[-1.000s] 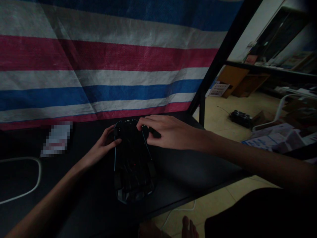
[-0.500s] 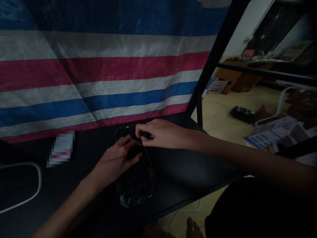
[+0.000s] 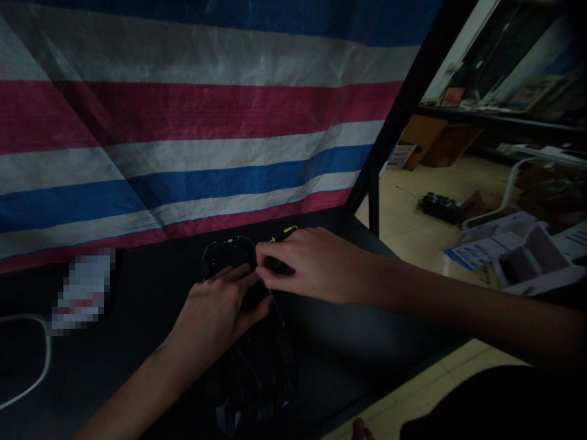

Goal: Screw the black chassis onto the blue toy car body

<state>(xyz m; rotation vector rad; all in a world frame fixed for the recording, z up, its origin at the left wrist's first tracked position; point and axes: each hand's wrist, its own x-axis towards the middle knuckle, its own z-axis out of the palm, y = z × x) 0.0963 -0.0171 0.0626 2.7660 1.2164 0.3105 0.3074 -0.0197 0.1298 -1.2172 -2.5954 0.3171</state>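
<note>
A dark device (image 3: 252,366) with a small red light lies on the black table (image 3: 334,342); its details are lost in the dimness. My left hand (image 3: 224,299) rests on its upper part, fingers bent and thumb apart, and what lies beneath them is hidden. My right hand (image 3: 302,263) is closed beside the left fingertips, near the device's far end. It holds a dark tool with yellow marks (image 3: 290,231), which shows above the knuckles. A thin wire or rod runs along the device's right side.
A striped plastic sheet (image 3: 206,116) hangs behind the table. At the left are a blurred packet (image 3: 85,290) and a white cable (image 3: 48,354). Beyond the black frame (image 3: 373,201), a dark toy-like vehicle (image 3: 440,208) and plastic bins (image 3: 532,256) stand on the floor.
The view has shifted slightly. My right hand has turned, and the yellow-marked tool now shows above it. My left hand is still on the device.
</note>
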